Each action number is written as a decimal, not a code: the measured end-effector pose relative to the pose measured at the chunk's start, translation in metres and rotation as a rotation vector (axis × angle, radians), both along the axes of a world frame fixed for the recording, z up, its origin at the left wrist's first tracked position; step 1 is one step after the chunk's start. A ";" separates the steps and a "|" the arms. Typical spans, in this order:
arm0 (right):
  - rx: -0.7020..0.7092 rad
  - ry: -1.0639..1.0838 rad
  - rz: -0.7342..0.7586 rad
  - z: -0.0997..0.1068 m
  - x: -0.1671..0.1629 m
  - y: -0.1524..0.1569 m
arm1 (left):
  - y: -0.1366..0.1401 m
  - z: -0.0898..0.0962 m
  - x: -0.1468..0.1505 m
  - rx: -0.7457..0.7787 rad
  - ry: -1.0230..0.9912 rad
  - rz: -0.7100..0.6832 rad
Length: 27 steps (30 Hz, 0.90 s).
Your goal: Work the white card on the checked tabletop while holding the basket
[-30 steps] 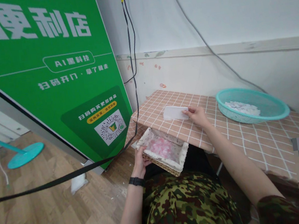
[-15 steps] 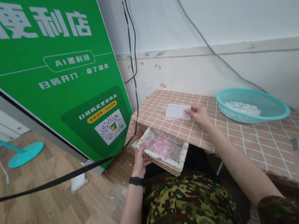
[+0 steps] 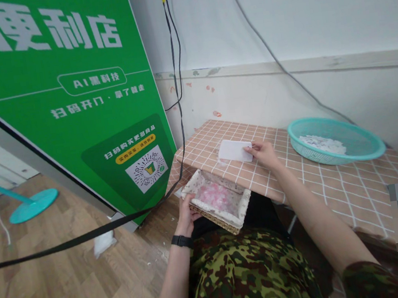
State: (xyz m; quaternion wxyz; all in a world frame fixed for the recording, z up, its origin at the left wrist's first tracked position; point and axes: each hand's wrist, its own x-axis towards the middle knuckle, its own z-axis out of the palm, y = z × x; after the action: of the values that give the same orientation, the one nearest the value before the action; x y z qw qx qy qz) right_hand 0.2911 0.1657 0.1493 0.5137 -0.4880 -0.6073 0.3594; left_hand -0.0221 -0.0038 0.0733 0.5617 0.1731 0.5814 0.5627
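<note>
My left hand [image 3: 186,215] grips the near left side of a wicker basket [image 3: 219,221] with a pale cloth lining. Pink and whitish bits [image 3: 214,196] lie on the basket's floor. It is held tilted, just below the table's front edge. In my right hand [image 3: 262,153] is a flat white rectangular card [image 3: 235,151], pinched at its right end. The card lies low over the checked tablecloth [image 3: 280,184]; whether it touches the cloth along its whole length I cannot tell. Some whitish residue [image 3: 221,161] shows by the card's left end.
A turquoise plastic basket [image 3: 337,140] with white pieces in it stands on the table's right side. Left of the table rises a green cabinet [image 3: 71,126]. A black strap [image 3: 120,222] crosses in front of it. A turquoise round base [image 3: 34,206] stands on the wooden floor.
My right hand has shifted the white card slightly left and toward the table's front edge. My left hand and the wicker basket have stayed in place.
</note>
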 end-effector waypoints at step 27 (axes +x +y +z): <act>-0.124 -0.052 0.007 0.015 0.009 -0.012 | -0.001 0.004 0.000 -0.013 0.022 0.004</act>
State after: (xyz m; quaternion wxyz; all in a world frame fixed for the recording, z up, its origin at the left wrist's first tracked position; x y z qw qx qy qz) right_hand 0.3000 0.1538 0.1645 0.4653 -0.5258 -0.5987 0.3855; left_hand -0.0222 -0.0046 0.0769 0.5550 0.1744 0.5917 0.5581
